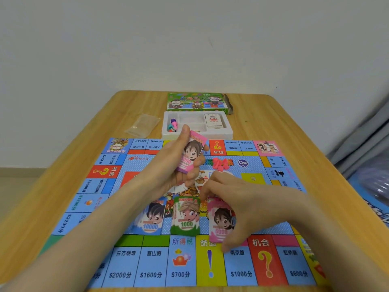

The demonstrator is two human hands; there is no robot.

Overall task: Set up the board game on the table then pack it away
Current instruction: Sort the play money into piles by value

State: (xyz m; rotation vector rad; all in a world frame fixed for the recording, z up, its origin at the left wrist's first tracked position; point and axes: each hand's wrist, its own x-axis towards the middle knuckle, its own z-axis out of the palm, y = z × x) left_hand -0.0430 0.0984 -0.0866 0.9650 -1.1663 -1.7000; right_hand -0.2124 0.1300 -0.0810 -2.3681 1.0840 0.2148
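Observation:
The colourful game board point(237, 264) lies unfolded on the wooden table point(263, 114). My left hand point(174, 165) holds a stack of play money point(190, 153), pink note on top, above the board's middle. My right hand point(237, 199) pinches the pink 5000 notes point(221, 222) down on the board. Beside them lie a green 1000 pile point(186, 216) and a blue 10000 pile point(151, 218). Small pink pieces point(220, 164) sit on the board's centre.
A white plastic tray point(197, 135) behind the board holds coloured pawns point(173, 124), a die and a card deck point(213, 121). The green game box point(196, 102) lies at the far edge. A clear plastic bag point(143, 124) lies left of the tray. Bedding shows at the right.

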